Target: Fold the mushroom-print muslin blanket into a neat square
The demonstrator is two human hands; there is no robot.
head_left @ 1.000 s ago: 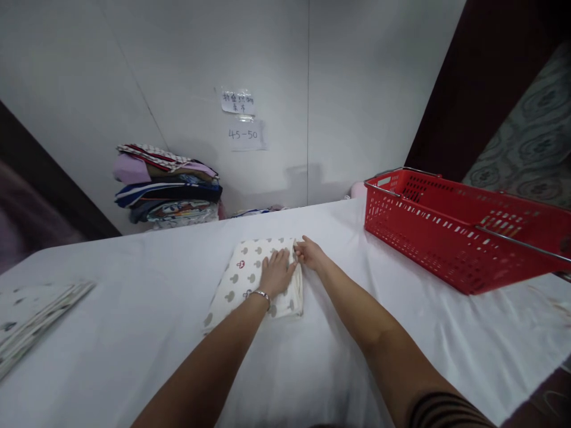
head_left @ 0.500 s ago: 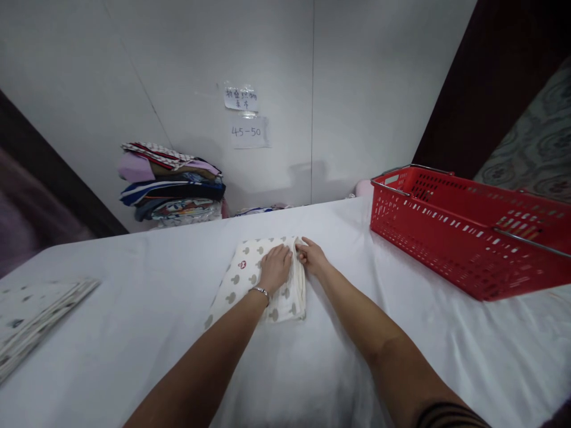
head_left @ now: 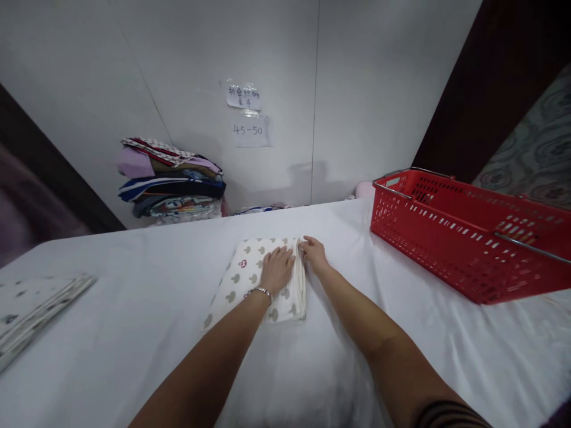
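Note:
A folded white cloth (head_left: pixel 236 279) with grey-beige mushroom prints and one red-outlined mushroom lies on the white-covered table. My left hand (head_left: pixel 277 268), a bracelet at its wrist, rests palm down on the right half of this cloth, fingers stretched out. At the cloth's far right corner is my right hand (head_left: pixel 314 255). Its fingers are bent around the layered right edge, and the fingertips are partly hidden by the fold. Several layers show along that edge.
A red plastic basket (head_left: pixel 428 238) with metal handles stands on the table (head_left: pixel 156 285) at the right. Another folded printed cloth (head_left: pixel 40 303) lies at the left. A stack of folded fabrics (head_left: pixel 173 178) sits by the wall, below paper signs (head_left: pixel 250 131).
The view has shifted slightly. Both hands stay at nearly the same places on the cloth; the right fingers have moved a little at the layered edge.

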